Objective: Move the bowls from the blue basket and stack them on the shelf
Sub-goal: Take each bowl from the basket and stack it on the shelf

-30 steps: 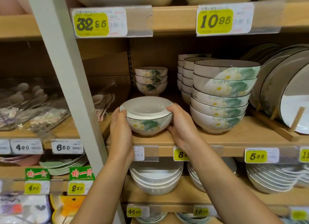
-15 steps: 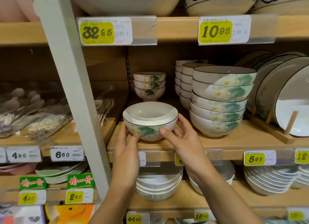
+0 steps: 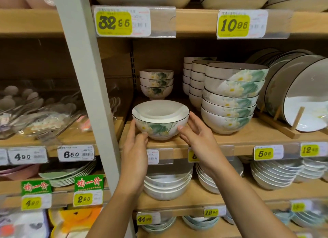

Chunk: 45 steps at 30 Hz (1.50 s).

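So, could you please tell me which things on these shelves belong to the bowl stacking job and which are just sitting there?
Part of the job:
- flowered bowl on the wooden shelf, touched by the left hand and right hand
- tall bowl stack beside it
- small bowl stack behind it

Just lying about:
- plates in the rack
- bagged spoons
- price tags

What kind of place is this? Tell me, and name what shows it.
Most likely a homeware shop's tableware aisle: yellow price tags line the wooden shelf edges, and matching floral bowls sit stacked in multiples beside racked plates.
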Motion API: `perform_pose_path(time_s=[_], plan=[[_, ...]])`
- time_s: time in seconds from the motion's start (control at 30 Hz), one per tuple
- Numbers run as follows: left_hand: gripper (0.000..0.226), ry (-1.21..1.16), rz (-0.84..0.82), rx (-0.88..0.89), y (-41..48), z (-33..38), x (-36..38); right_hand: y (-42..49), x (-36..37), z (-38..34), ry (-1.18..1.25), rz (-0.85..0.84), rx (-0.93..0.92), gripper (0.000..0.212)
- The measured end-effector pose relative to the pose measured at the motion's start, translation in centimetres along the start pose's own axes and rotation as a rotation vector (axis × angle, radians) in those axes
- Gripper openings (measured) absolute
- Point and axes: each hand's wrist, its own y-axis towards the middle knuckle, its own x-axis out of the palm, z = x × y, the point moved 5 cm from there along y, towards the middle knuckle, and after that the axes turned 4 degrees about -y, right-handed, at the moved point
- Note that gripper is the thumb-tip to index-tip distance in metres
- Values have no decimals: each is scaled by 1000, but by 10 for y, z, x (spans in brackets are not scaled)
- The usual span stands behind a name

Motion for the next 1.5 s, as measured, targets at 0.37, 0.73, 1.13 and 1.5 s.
perform_pose_path(time_s=[0.37,0.73,1.13,1.5], plan=[[59,63,-49,-51,2,9,3,1,4,-3,-109,50,23,66],[28,28,30,-142,10,19,14,19,7,-4,-144,-27,101,66],[25,-2,173,-229,74,2,34,80,14,9,-344,118,246,50],[42,-74,205,-253,110,-17,37,104,17,21,-407,102,314,20]])
